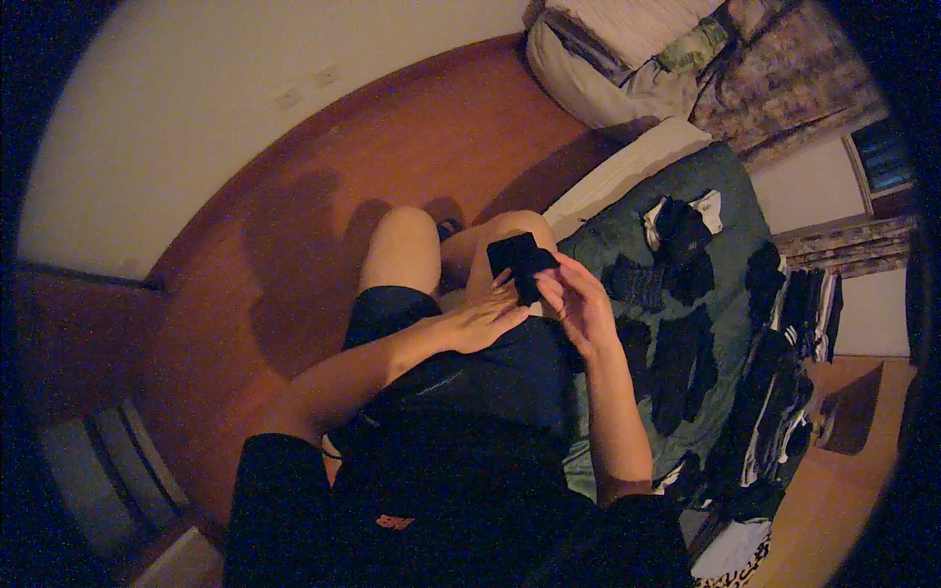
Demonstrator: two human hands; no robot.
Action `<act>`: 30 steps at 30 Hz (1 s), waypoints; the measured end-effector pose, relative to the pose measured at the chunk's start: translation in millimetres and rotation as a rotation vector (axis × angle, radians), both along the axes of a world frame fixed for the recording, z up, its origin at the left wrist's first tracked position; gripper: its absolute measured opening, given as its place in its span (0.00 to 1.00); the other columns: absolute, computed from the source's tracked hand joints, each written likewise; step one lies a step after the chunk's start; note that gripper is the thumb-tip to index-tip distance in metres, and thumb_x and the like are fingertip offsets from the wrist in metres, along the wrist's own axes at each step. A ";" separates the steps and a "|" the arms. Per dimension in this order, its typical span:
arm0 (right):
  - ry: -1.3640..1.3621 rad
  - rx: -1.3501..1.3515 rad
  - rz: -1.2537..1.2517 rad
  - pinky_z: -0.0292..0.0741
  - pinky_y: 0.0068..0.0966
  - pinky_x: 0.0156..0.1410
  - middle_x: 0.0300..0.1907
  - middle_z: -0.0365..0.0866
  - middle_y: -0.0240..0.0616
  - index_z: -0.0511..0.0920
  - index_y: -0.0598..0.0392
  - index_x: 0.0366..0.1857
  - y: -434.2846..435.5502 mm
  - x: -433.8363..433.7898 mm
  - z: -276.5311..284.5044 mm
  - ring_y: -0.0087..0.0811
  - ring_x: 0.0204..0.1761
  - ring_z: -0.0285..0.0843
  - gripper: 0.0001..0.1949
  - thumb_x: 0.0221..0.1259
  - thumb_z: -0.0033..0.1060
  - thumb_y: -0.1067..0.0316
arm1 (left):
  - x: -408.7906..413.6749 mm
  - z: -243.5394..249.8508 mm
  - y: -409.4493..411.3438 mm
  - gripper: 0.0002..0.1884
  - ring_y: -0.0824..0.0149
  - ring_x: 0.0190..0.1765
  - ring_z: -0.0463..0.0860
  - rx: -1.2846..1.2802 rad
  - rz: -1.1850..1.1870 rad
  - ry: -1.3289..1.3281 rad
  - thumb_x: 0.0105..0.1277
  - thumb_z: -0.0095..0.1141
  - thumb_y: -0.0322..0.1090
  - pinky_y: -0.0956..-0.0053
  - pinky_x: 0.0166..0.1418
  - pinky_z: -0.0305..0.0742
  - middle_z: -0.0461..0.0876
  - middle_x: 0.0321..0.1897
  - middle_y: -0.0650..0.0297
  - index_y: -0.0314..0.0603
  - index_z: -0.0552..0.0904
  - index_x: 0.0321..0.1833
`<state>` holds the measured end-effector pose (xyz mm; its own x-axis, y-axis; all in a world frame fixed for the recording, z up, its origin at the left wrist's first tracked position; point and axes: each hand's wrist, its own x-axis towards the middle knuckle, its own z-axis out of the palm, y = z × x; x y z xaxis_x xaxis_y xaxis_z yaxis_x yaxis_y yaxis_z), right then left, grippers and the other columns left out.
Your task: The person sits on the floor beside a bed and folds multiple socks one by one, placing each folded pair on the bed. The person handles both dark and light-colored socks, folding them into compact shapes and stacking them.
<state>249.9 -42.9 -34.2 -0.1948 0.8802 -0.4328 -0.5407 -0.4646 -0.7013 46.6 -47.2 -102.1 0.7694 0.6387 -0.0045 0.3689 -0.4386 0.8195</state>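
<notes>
A small folded piece of black cloth (512, 253), possibly a sock, lies over my bare thigh near the knee. My right hand (581, 298) pinches its near right side between thumb and fingers. Stretched out flat, my left hand (485, 316) has its fingertips against the cloth's lower left part. To the right, several dark garments (673, 360), some shaped like socks, are spread on a green sheet (720, 184). Among them sits a bunched black-and-white piece of clothing (684, 220).
Folded dark clothes (764, 404) stand in rows along the bed's far side. A white bedding edge (625, 176) borders the reddish floor (426, 132). Pale bedding (573, 81) and patterned curtains (779, 81) are at the upper right. A grey striped object (110, 463) is at lower left.
</notes>
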 end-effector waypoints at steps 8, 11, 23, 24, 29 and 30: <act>-0.323 0.255 0.163 0.72 0.30 0.70 0.69 0.70 0.49 0.62 0.61 0.71 12.5 -18.2 -36.6 0.37 0.67 0.73 0.25 0.70 0.51 0.78 | -36.1 17.9 -1.3 0.28 0.49 0.73 0.66 0.539 -0.125 0.217 0.73 0.48 0.53 0.53 0.80 0.52 0.74 0.64 0.45 0.31 0.76 0.61; -0.436 0.441 0.189 0.69 0.31 0.71 0.71 0.66 0.49 0.56 0.58 0.74 8.5 -24.2 -50.4 0.37 0.70 0.69 0.29 0.69 0.46 0.83 | -45.6 12.1 -0.2 0.26 0.49 0.69 0.71 0.517 -0.079 0.117 0.73 0.49 0.51 0.55 0.77 0.59 0.76 0.63 0.47 0.34 0.77 0.61; -1.738 0.991 0.302 0.61 0.41 0.74 0.65 0.72 0.48 0.74 0.62 0.60 3.0 -61.1 -59.5 0.48 0.70 0.65 0.28 0.55 0.67 0.60 | -8.6 -3.0 56.3 0.40 0.69 0.47 0.76 -0.870 0.832 -0.354 0.58 0.72 0.51 0.73 0.43 0.75 0.76 0.53 0.61 0.39 0.67 0.67; -1.787 1.087 0.234 0.59 0.42 0.76 0.67 0.70 0.48 0.73 0.62 0.61 -2.2 -60.9 -62.2 0.48 0.71 0.63 0.31 0.55 0.68 0.56 | -12.3 -13.3 58.6 0.35 0.72 0.41 0.75 -0.968 0.851 -0.425 0.57 0.73 0.49 0.75 0.43 0.73 0.77 0.49 0.65 0.41 0.72 0.63; -1.712 1.040 0.297 0.53 0.45 0.79 0.69 0.67 0.51 0.67 0.64 0.67 -16.7 -52.1 -41.0 0.50 0.74 0.59 0.39 0.53 0.68 0.52 | -24.5 -30.7 85.8 0.23 0.71 0.36 0.76 -0.655 0.565 -0.182 0.60 0.69 0.43 0.74 0.40 0.74 0.80 0.38 0.65 0.43 0.80 0.55; -1.710 1.047 0.273 0.53 0.45 0.79 0.69 0.67 0.51 0.66 0.64 0.67 -14.5 -55.5 -48.7 0.50 0.74 0.59 0.39 0.53 0.68 0.53 | -42.0 -46.3 93.8 0.20 0.71 0.35 0.76 -0.328 0.349 -0.060 0.62 0.67 0.41 0.73 0.39 0.74 0.80 0.38 0.63 0.44 0.80 0.55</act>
